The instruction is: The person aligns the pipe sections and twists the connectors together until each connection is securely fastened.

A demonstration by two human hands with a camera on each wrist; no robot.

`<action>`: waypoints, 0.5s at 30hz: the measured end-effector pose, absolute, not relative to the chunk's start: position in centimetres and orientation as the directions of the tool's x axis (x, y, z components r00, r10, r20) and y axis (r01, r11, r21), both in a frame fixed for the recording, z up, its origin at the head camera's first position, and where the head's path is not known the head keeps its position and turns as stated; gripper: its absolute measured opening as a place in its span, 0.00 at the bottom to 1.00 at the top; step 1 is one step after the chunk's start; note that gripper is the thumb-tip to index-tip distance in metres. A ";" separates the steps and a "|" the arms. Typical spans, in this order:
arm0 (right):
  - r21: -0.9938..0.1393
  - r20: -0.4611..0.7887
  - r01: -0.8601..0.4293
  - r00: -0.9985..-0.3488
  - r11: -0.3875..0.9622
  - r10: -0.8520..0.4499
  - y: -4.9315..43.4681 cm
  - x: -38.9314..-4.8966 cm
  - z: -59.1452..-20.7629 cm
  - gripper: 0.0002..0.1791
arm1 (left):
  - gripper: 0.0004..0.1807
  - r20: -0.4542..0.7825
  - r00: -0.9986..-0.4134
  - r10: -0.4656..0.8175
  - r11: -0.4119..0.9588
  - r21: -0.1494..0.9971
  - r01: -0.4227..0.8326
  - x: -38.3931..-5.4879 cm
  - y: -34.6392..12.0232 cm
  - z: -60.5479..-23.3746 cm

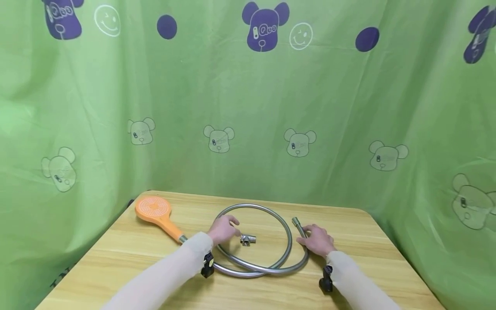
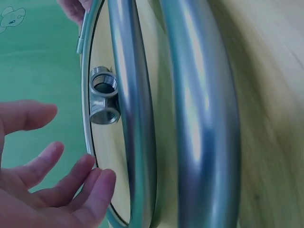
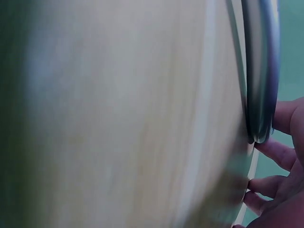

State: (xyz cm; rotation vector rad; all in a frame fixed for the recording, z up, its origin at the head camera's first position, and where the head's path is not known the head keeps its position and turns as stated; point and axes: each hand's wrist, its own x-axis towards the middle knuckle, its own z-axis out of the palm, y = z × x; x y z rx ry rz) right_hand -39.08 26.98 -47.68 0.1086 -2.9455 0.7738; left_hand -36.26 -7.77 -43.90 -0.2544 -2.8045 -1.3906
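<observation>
Silver hose (image 1: 271, 271) lies looped low in the middle of the frame, likely because it's so long, pinched near its end by the right hand (image 1: 319, 241), while the left hand (image 1: 224, 229), fingers spread, holds nothing beside the metal joint (image 1: 247, 238).

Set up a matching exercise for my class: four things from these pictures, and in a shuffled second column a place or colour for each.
1. shower head
2. metal fitting
3. curtain
4. right hand

A. inside the loop of the hose
B. green, with printed bear heads
C. at the hose, near one end
D. orange

Pairs: 1-D; 2-A; 3-B; 4-C
</observation>
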 end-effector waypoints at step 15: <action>-0.504 0.115 -0.039 -0.993 0.863 0.022 26.1 -39.1 -47.5 0.22 | 0.28 0.002 -0.969 0.248 0.622 0.767 0.161 -37.4 -5.8 -45.3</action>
